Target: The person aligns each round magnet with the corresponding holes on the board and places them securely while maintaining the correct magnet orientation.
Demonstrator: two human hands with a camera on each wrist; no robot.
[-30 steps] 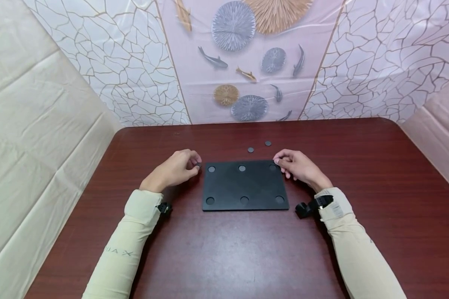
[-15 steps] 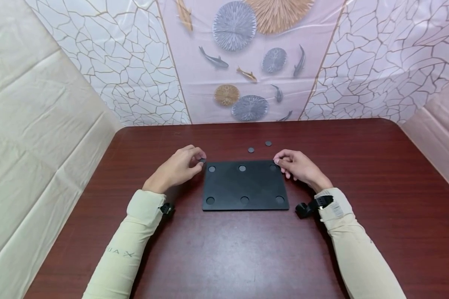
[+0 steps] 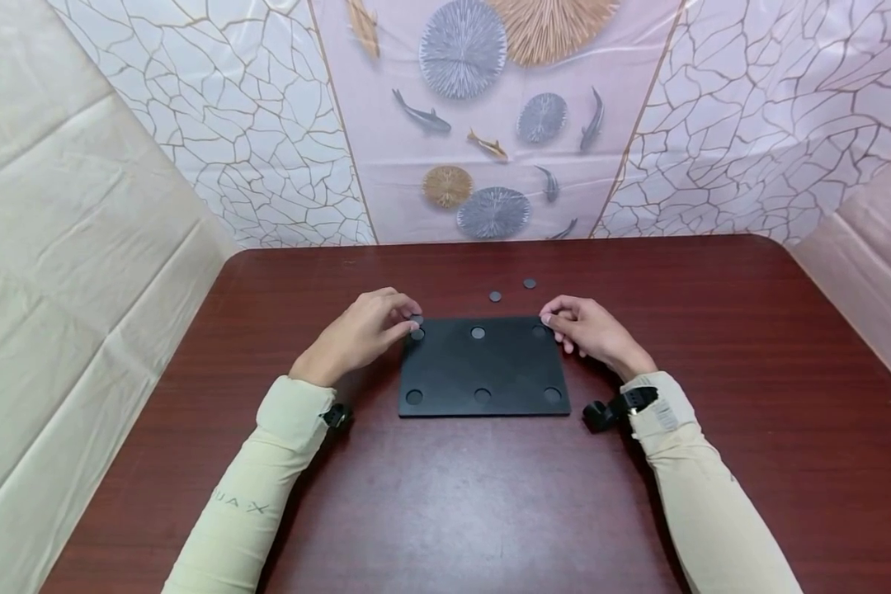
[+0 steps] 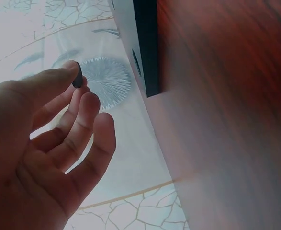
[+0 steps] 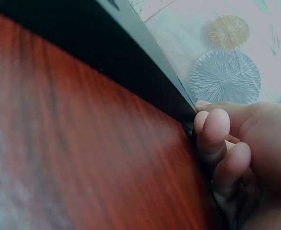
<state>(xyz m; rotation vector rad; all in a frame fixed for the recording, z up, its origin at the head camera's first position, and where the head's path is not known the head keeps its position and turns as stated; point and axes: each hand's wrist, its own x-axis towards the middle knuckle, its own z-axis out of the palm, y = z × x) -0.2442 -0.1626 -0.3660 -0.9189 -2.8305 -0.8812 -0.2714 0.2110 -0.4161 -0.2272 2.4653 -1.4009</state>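
Note:
A small dark disc is pinched between the thumb and fingertip of my left hand, with the other fingers loosely bent. The hand is at the far left corner of a flat black board, the disc above the surface near the corner recess. The board has several round recesses along its far and near edges; the far middle one looks lighter grey. My right hand grips the board's far right corner with thumb and fingers, and partly covers the recess there. In the right wrist view, the fingers curl against the board's edge.
Two more dark discs, a nearer one and a farther one, lie on the reddish-brown table beyond the board. A patterned curtain hangs behind the table, and plain pale cloth hangs at the left side.
My left hand has moved right with the disc, from beside the board to over its far left corner. The right hand has kept its grip on the opposite corner.

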